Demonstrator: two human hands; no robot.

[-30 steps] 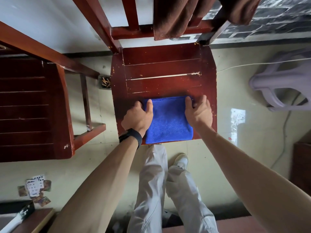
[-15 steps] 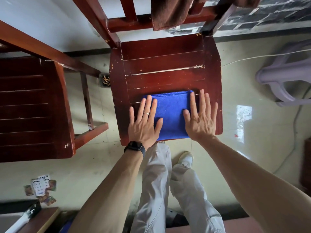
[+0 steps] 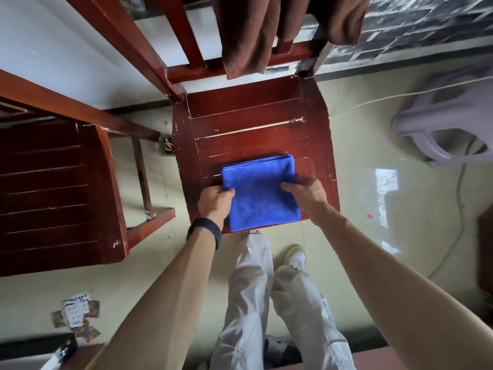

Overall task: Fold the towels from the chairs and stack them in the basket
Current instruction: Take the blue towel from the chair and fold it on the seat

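A: Where's the towel rn?
B: The folded blue microfibre towel (image 3: pixel 260 192) lies flat on the seat of the dark red wooden slatted chair (image 3: pixel 253 129). It's at the seat's front edge, approx centred btw the left & right edges. The cloth's near edge reaches the seat's front lip.
A: Hands?
B: The left hand (image 3: pixel 214 202), w/ a black wristband (image 3: pixel 204 232), pinches the towel's left edge: thumb on top, fingers curled at the side. The right hand (image 3: pixel 305 193) pinches the right edge w/ thumb on top; its other fingers are hidden, can't tell how they lie.
A: Anything else on that chair?
B: A brown terry towel (image 3: pixel 248 36) hangs over the backrest, above the seat's rear edge, well apart from the blue one.
A: Around it?
B: A second dark red wooden chair (image 3: pixel 53 196) stands just to the left. On the floor: grey plastic stool (image 3: pixel 448 124) to the right, scattered playing cards (image 3: pixel 77 316) bottom left.
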